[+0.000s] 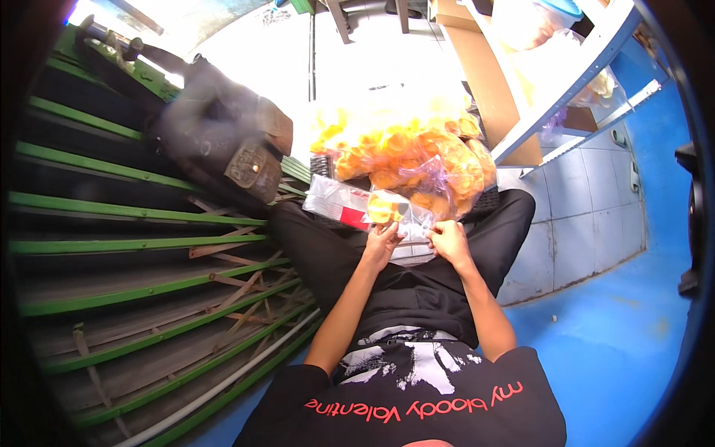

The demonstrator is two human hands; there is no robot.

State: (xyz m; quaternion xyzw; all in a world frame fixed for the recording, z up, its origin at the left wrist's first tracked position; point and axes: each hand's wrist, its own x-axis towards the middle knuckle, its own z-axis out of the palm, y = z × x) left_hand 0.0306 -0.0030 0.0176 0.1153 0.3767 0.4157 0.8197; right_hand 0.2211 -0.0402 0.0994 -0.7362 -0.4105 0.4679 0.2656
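In front of my lap I hold a long clear plastic packet [335, 200] with a red and pale printed part. A few yellow-orange pieces [384, 205] that look like chips lie in its middle. My left hand [382, 243] is closed on the packet's near edge. At the packet's right end, my right hand [450, 242] pinches the plastic between thumb and fingers. Just beyond them, a large clear bag [426, 167] full of orange chip-like pieces rests on a dark woven basket or stand [322, 165]. Glare washes out its far side.
A worn dark backpack [223, 134] hangs at the left against a green folding metal gate [112, 246]. To the right stand a pale metal shelf [570, 82] and a cardboard box [484, 82]. Tiles [588, 238] and a blue wall [674, 179] lie farther right.
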